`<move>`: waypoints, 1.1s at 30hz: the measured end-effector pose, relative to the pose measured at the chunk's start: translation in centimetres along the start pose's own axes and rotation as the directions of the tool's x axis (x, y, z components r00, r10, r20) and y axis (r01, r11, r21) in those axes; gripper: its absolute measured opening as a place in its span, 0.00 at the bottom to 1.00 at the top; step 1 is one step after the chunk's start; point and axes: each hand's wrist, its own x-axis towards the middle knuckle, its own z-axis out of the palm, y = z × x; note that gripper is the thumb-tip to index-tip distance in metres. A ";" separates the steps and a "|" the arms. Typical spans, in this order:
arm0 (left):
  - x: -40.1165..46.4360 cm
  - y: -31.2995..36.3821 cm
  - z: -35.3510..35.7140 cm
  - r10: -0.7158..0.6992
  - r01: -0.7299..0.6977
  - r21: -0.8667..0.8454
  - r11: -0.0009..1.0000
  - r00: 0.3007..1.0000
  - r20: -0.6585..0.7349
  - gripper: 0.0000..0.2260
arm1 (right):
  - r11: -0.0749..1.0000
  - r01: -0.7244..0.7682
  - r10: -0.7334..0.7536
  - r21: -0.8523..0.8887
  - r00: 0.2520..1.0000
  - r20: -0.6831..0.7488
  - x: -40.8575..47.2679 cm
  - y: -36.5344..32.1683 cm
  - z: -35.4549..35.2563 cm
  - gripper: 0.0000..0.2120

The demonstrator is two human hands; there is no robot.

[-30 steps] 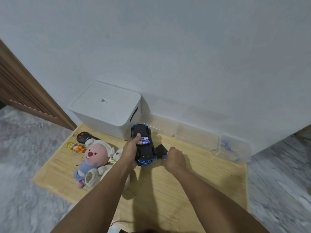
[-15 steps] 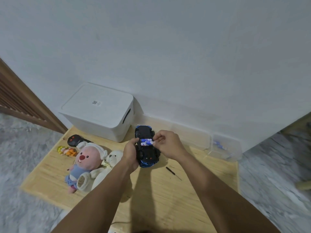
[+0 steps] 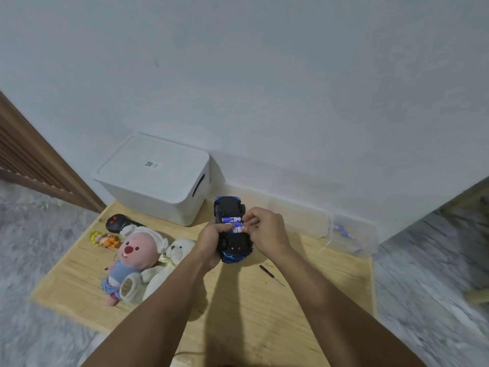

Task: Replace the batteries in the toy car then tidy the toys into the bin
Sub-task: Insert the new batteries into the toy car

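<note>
- Pale wooden board [image 3: 238, 313] lies on grey carpet against a white wall; its grain is smooth.
- Far left: the lidded white plastic bin [image 3: 153, 178] stays closed, and the soft plush toys [image 3: 137, 258] beside it are not yet tidied.
- Your left hand [image 3: 209, 242] grips the glossy blue toy car [image 3: 232, 234], upturned at centre.
- Your right hand [image 3: 264, 229] has moved from the board onto the car; it now pinches a cylindrical battery [image 3: 236, 229] in the open bay. Judge the swap as under way.
- Near right: the slim screwdriver [image 3: 270, 274] lies released.
</note>
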 end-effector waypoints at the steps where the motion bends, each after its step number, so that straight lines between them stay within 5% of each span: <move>1: 0.1 -0.1 0.0 0.018 -0.018 0.015 1.000 1.000 -0.003 0.14 | 1.000 -0.012 0.013 0.026 1.000 -0.014 -0.1 0.1 0.0 0.10; 12: 0.6 -1.4 -0.2 0.055 -0.052 0.086 0.995 0.998 -0.025 0.16 | 0.924 -0.288 0.285 0.253 0.957 0.047 0.2 1.3 -0.3 0.19; 21: 0.8 -1.9 -0.6 0.077 -0.071 0.125 0.990 0.996 -0.051 0.16 | 0.779 -0.441 0.426 0.446 0.894 0.141 -0.5 2.1 0.9 0.11; 33: 0.5 -1.9 0.1 0.072 -0.052 0.136 0.989 0.987 -0.143 0.17 | 0.857 -0.398 0.414 0.329 0.910 0.023 -0.1 3.2 1.1 0.11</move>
